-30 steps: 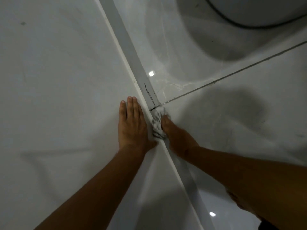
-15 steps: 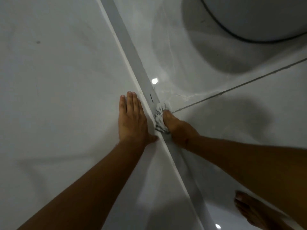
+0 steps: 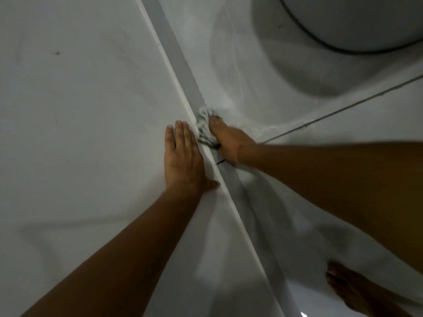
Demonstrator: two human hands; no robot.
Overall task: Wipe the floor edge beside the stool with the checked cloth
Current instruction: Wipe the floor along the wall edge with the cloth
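My right hand [image 3: 225, 138] is closed on a bunched checked cloth [image 3: 204, 126] and presses it against the grey floor edge strip [image 3: 183, 72] that runs diagonally along the foot of the white wall [image 3: 80, 110]. My left hand [image 3: 183, 156] lies flat on the wall with fingers together, just left of the cloth, holding nothing. The round white stool [image 3: 357, 21] with a dark rim stands at the top right, well beyond the cloth. Most of the cloth is hidden under my right hand.
The glossy white floor tiles [image 3: 297, 106] carry a dark grout line [image 3: 343, 108] running up to the right. A short dark mark [image 3: 220, 161] sits on the edge strip near my right wrist. My bare foot [image 3: 352, 291] rests at the bottom right.
My right hand has slid the cloth forward along the edge strip, past the dark mark and the grout line, toward the stool. My left hand stayed flat on the wall.
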